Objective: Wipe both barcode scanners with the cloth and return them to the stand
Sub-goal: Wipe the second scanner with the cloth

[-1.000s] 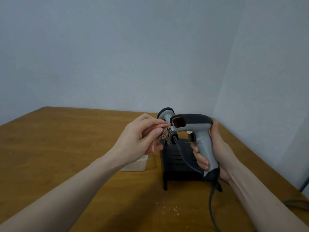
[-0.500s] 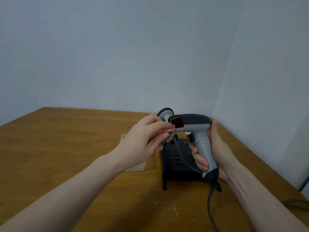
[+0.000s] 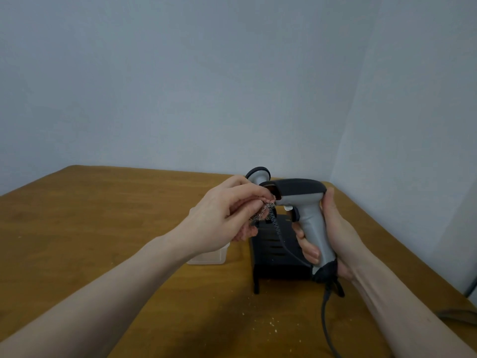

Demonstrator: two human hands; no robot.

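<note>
A wooden bench [image 3: 103, 228] meets pale blue walls in a corner. The right hand [image 3: 333, 236] grips a grey scanner [image 3: 307, 218] upright above the black stand [image 3: 276, 251]; the left hand [image 3: 227, 218] pinches the cloth [image 3: 264, 215] against its window. A second scanner [image 3: 258, 174] shows behind.

Scanner [image 3: 307, 205] matt grey plastic; cloth [image 3: 263, 214] rough, woven; table [image 3: 103, 215] smooth wood.

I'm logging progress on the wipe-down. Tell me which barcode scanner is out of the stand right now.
The nearer scanner: the right hand grips its grey handle while the left hand holds the cloth at its window. The other scanner sits behind, mostly hidden, over the black stand.
</note>
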